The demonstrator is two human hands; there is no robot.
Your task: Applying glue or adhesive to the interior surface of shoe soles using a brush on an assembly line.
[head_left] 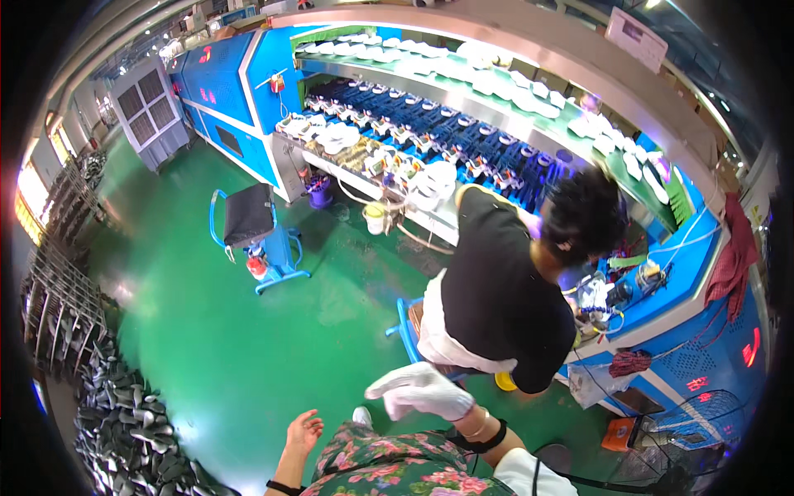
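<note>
My bare left hand (304, 431) hangs at my side over the green floor. Its fingers are loosely bent and apart, with nothing in them. In a white knitted glove, my right hand (420, 393) reaches across in front of my body. The gloved fingers point left and the thumb stands a little off, so it is open, and I see nothing in it. Just beyond it a co-worker (509, 281) in a black top sits on a blue-framed seat (403, 317), facing a long blue machine (273, 103). A floral cloth (389, 463) covers my front.
A conveyor (463, 74) carries white shoe-sole-like pieces behind the machine's work ledge (364, 169). A blue chair (251, 217) with a dark seat stands left of it, and a white bucket (376, 217) sits below. Dark soles (132, 430) lie heaped by a metal rack (62, 289).
</note>
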